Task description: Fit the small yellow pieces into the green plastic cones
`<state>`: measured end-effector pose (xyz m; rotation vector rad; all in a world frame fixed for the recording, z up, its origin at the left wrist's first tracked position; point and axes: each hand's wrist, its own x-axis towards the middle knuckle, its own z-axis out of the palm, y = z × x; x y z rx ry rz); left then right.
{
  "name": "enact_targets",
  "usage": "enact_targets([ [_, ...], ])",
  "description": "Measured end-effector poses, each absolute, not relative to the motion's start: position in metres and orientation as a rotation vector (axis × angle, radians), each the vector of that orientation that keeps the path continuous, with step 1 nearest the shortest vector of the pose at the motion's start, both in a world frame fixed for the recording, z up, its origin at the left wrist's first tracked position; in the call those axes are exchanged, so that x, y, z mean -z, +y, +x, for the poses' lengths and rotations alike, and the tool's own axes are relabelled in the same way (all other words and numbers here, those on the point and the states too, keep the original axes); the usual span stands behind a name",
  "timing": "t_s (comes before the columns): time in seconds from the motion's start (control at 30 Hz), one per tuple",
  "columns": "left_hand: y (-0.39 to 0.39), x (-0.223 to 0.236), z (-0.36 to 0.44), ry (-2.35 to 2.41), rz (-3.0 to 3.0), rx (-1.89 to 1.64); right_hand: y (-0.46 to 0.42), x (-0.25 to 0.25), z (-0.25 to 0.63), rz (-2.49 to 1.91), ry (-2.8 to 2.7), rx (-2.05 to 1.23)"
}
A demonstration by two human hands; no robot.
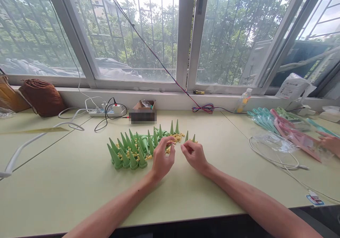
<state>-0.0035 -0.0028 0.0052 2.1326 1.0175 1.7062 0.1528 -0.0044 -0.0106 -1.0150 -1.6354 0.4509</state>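
My left hand [163,157] is at the right end of a group of green cones [133,162]. Its fingers curl forward and stay apart from the thumb, with small yellow pieces [177,137] right beside the fingertips. My right hand [195,155] is closed just across from it, thumb and fingers pressed together; whatever they hold, if anything, is hidden. Behind that hand stand two cones [186,136], partly covered by it, with yellow bits around them. Most cones stand upright on round bases, while some green parts among them lie flat.
At the back are a power strip [99,112], a small open box [145,105], coiled wire [203,108] and a bottle [243,100]. A white cable [265,160], pink bundle [292,135] and another person's hand [329,142] are at right. A brown pouch [42,97] sits left.
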Motion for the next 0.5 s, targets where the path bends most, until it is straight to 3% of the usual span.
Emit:
enact_targets([
  [0.2, 0.002, 0.0, -0.005, 1.096, 2.173, -1.486, -0.005, 0.009, 0.153, -1.037, -1.655, -0.482],
  [0.5, -0.004, -0.01, -0.004, 1.089, 1.894, -1.554, -0.007, 0.004, 0.152, -1.0, -1.771, -0.603],
])
